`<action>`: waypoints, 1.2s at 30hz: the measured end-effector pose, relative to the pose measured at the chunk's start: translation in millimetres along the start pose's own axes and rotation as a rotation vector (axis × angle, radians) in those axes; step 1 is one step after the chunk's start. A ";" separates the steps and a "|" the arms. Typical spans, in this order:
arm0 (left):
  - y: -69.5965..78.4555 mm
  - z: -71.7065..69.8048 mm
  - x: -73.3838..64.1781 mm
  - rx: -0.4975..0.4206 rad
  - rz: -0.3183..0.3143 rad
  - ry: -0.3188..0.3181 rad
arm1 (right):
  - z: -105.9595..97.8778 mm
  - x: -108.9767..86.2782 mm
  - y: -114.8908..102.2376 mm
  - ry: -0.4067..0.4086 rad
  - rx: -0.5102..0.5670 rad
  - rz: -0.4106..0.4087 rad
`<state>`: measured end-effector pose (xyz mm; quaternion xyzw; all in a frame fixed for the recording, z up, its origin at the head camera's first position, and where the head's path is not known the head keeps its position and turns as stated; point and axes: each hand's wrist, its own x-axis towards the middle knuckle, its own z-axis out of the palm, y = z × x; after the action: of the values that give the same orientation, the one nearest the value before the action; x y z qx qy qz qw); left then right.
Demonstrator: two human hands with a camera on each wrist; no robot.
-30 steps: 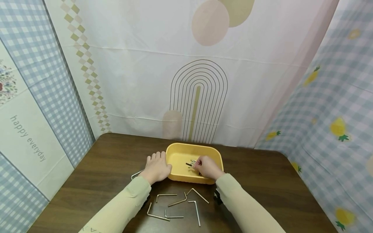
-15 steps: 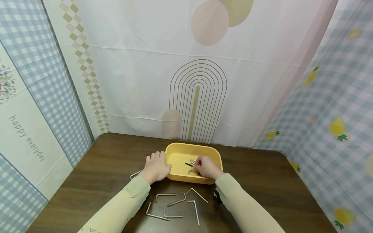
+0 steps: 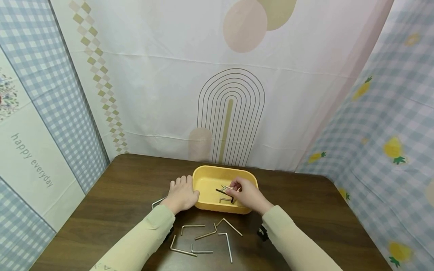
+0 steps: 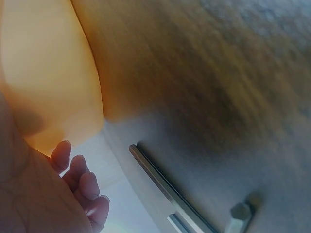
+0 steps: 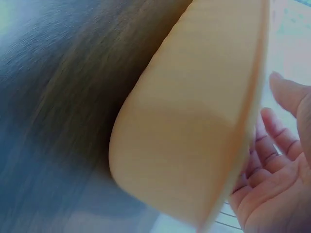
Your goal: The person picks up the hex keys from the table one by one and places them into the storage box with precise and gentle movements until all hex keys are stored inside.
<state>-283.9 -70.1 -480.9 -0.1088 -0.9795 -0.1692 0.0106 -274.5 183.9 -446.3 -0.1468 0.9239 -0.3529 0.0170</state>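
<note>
1. Head view: A yellow tray (image 3: 217,207) sits near the far edge of the dark wooden counter (image 3: 305,203). The person's left hand (image 3: 181,194) rests against the tray's left end, released, its fingers extended and its thumb at the rim. The right hand (image 3: 249,195) reaches over the tray's right half, fingers bent but loose, thumb and forefinger parted, so it too looks released. Just beside its fingertips, inside the tray, lie a black L-shaped key (image 3: 219,191), a brassy L-shaped key (image 3: 225,199) and a few others partly hidden by the hand. In front of the tray, six loose keys (image 3: 184,252) are scattered on the counter, some brassy and some silver; one more key (image 3: 158,202) lies beside the left wrist. A white printed cloth (image 3: 152,94) hangs behind.

2. Left wrist view: The left palm is close against the tray's outer wall, with four fingertips showing past it, slightly bent. Below and to the right, keys lie on the counter, one with a six-sided end towards the camera.

3. Right wrist view: The tray's outer wall fills the middle. Beyond its rim, the right hand shows its palm, the thumb held apart from gently curved fingers.
</note>
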 end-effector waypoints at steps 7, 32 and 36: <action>0.7 -1.2 0.4 0.006 0.001 0.001 | -14.1 -23.7 5.0 0.073 0.026 -0.070; -0.2 -0.5 1.1 0.001 -0.003 -0.010 | 4.3 -92.5 34.7 -0.178 0.097 -0.129; -1.2 1.2 1.6 -0.004 0.001 -0.001 | 12.5 -94.6 40.5 -0.197 0.076 -0.133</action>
<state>-285.7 -70.5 -482.2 -0.1095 -0.9791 -0.1711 0.0102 -192.9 231.3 -489.1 -0.2410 0.8919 -0.3719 0.0900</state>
